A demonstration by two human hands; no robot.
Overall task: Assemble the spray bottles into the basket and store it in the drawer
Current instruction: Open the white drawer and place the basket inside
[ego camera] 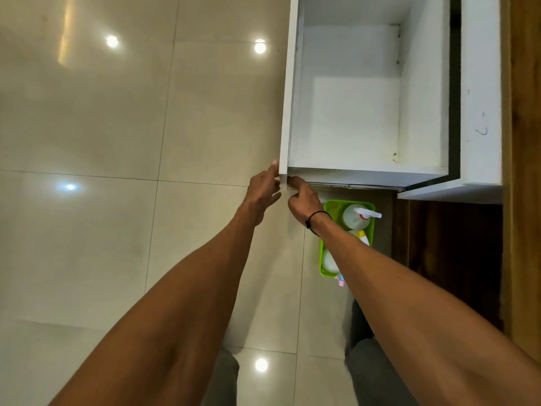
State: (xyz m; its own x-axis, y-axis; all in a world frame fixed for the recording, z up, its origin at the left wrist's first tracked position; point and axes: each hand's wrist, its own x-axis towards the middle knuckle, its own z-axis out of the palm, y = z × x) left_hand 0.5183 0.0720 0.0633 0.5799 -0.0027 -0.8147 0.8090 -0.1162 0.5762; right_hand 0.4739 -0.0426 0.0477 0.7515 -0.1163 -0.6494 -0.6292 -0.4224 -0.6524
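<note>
A white drawer (348,112) stands pulled out over the tiled floor, and its inside holds nothing. My left hand (263,189) touches the outer face of the drawer front at its near corner, fingers fairly straight. My right hand (301,197) has its fingers curled on the inner side of that same corner. Below the drawer, a green basket (329,206) sits on the floor with white spray bottles (355,215) in it. My right forearm covers part of the basket.
A white cabinet body (480,98) and a wooden panel (524,171) lie to the right of the drawer. Glossy beige floor tiles (117,142) spread out to the left. My legs in grey trousers (371,373) show at the bottom.
</note>
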